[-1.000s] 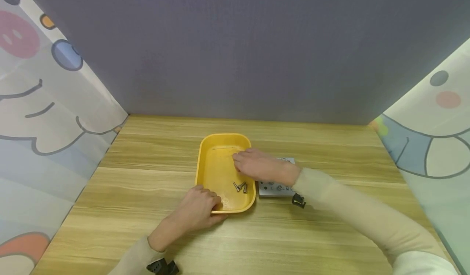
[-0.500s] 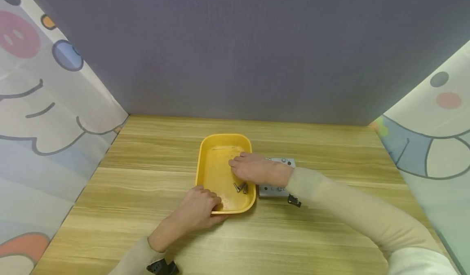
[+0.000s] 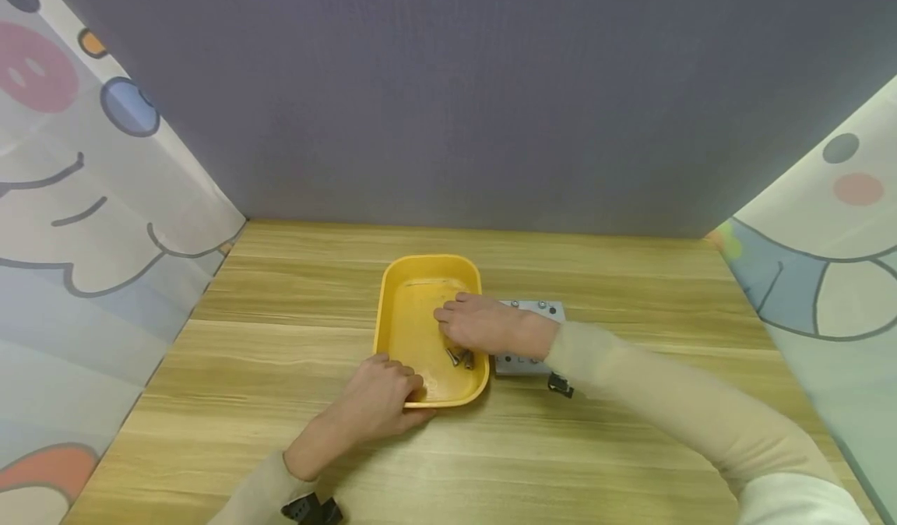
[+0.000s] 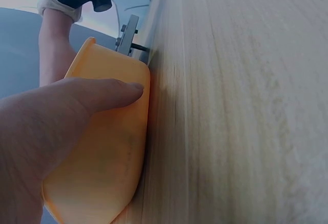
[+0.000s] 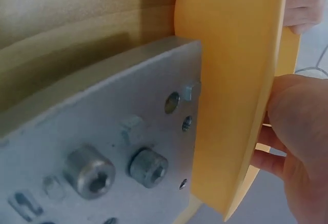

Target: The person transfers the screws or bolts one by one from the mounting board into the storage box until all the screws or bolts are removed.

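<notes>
A yellow plastic tray stands on the table. My left hand grips its near left corner, fingers over the rim and thumb along the outer wall. Inside the tray, toward its right side, my right hand reaches down with bent fingers. Its fingertips are hidden, so whether it pinches anything cannot be seen. Several metal socket-head screws lie on the tray floor just below that hand. Under my right wrist is a grey metal plate with holes and socket-head screws standing in it.
The plate sits close against the tray's right side. The wooden table extends around both. A dark grey panel rises at the back, with printed cartoon curtains at the sides.
My right hand has moved slightly left and nearer to me inside the tray, partly covering the loose screws. My left hand and the tray have stayed in place.
</notes>
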Demonstrator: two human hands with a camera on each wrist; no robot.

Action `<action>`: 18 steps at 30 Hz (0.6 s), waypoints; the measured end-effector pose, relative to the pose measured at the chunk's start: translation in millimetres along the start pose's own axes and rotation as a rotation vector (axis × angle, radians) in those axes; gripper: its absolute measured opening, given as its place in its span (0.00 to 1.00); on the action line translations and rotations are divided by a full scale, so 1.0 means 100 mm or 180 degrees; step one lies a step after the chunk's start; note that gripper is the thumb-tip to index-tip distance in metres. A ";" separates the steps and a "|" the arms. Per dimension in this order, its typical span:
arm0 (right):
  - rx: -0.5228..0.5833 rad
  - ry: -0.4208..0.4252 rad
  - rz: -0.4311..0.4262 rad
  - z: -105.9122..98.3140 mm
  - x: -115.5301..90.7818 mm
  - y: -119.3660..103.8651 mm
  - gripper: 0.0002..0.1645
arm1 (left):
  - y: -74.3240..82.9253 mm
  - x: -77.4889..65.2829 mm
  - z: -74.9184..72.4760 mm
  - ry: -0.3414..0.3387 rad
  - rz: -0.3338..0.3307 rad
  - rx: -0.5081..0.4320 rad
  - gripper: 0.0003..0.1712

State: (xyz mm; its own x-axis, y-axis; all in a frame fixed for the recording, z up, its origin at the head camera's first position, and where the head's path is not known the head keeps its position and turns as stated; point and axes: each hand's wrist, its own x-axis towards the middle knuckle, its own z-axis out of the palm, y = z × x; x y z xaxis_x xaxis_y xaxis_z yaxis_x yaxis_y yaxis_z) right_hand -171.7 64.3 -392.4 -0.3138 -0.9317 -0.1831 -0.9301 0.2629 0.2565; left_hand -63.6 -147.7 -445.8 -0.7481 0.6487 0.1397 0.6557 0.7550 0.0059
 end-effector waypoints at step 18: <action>0.1046 0.1136 0.0499 0.16 -0.45 0.02 0.10 | 0.00 0.00 -0.02 0.0016 0.0007 -0.0021 0.25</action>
State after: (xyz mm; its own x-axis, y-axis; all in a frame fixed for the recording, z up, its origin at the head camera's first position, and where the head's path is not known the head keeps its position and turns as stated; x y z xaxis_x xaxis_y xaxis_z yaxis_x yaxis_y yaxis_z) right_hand -162.5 111.0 -398.8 -0.4229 -0.8873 0.1842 -0.9060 0.4178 -0.0677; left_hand -63.4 -147.3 -443.8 -0.7461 0.6500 0.1446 0.6582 0.7528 0.0119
